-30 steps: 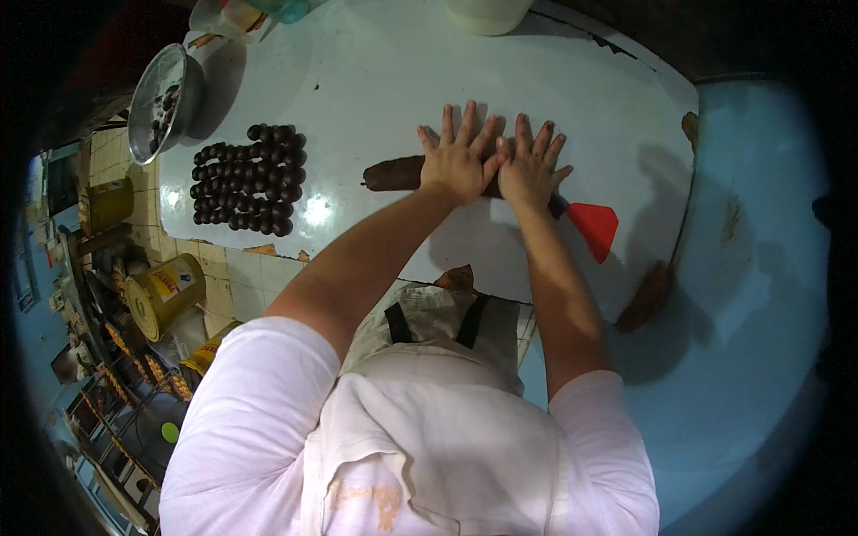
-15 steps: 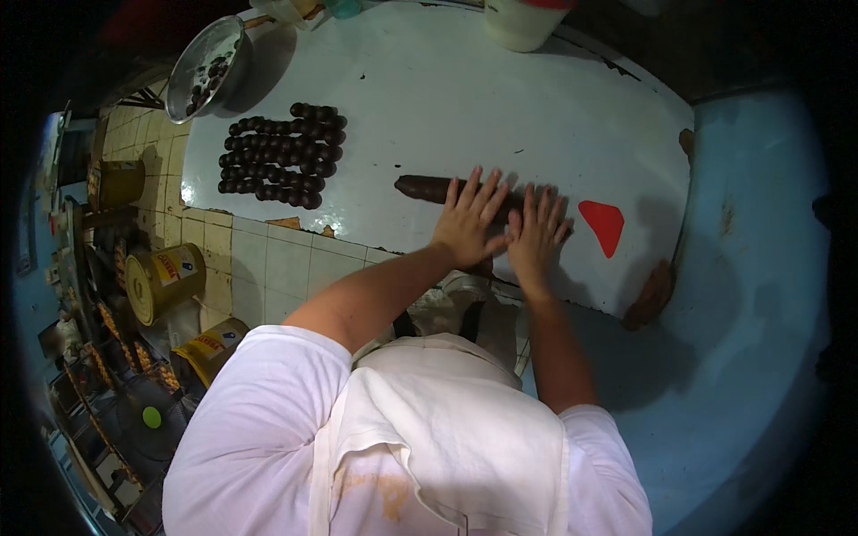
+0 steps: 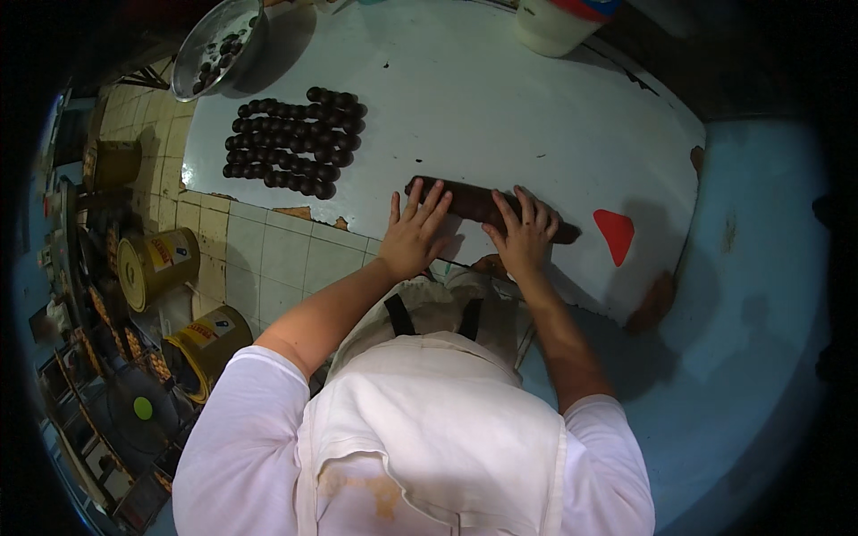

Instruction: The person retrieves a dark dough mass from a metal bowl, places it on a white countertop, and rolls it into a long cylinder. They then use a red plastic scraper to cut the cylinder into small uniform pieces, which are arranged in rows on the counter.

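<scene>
A dark brown dough log (image 3: 474, 202) lies crosswise near the front edge of the white table. My left hand (image 3: 415, 234) touches its left end, fingers spread and fingertips on the dough. Toward the log's right end my right hand (image 3: 525, 236) rests with its fingers spread over the top, hiding part of it. Both hands are open, and neither grips the log. To the left, small dark dough balls (image 3: 295, 134) sit in several rows, touching one another. A red flat scraper (image 3: 615, 236) lies just right of the log.
A metal bowl (image 3: 252, 62) with more dark balls and white powder stands at the far left. At the back is a white tub (image 3: 550, 29). Yellowish buckets (image 3: 161, 268) stand on the tiled floor to the left. A blue wall (image 3: 760, 268) borders the table's right side.
My hands have moved apart: the left slid to the log's left end, while the right stayed near the right end. More of the log's middle now shows. The view has shifted slightly.
</scene>
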A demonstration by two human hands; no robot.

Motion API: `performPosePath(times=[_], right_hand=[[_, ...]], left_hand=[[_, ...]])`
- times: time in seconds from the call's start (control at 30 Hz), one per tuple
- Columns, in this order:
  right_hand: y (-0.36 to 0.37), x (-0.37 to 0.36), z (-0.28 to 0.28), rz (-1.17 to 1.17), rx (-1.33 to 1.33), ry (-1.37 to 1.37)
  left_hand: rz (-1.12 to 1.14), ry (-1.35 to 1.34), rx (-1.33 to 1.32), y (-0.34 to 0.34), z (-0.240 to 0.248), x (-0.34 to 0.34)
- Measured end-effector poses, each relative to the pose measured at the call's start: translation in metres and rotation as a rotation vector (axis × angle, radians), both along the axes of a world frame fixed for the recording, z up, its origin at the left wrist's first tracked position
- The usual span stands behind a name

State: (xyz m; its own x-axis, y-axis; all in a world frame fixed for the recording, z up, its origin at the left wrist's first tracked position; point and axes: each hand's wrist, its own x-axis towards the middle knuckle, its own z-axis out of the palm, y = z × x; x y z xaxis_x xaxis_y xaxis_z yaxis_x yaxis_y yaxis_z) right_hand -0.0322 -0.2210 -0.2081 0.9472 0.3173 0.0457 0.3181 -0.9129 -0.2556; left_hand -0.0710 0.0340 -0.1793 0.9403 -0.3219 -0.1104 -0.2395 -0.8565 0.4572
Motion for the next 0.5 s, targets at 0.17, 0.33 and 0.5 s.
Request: performPosePath(times=[0.17,0.33,0.5], right_hand=[[0.026,0.008,-0.006,-0.076,-0.054,0.035],[0.032,0.029,-0.006,-0.150,-0.026,0.001],[0.033,0.100,-0.004,-0.227,-0.147,0.003]], left_hand=[[0.021,-0.061,-0.016,-0.003,-0.012,0.026],[0.072,-0.140,0.020,-0.013,-0.031,0.083],[0.055,-0.055,0.260,-0.020,-0.040,0.149]])
